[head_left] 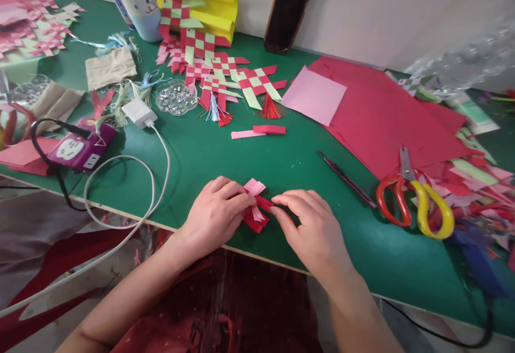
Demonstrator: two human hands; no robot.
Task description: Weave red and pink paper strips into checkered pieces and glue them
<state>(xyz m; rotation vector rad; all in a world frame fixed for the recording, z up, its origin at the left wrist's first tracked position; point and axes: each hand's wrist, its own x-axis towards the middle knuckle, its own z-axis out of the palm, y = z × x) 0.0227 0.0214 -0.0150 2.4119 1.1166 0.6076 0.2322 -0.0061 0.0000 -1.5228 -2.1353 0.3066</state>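
Note:
Near the table's front edge lie interlaced red and pink paper strips (257,224). My left hand (219,211) is closed on their left side, its fingers covering part of the weave. A red strip end sticks out to the right, pinched between thumb and forefinger of my right hand (311,224). One pink strip (255,186) pokes up past the left fingertips. Farther back, a loose pink strip (243,134) and a red strip (270,130) lie end over end. Finished-looking woven paper fish (257,82) with tassels are piled behind them.
Scissors (407,173) with red and yellow handles and a dark pen-like tool (346,178) lie right. Red sheets (374,106) bear a pink square (316,95). A white cable (163,149) loops at left from a charger (139,112), near a purple power socket (82,144).

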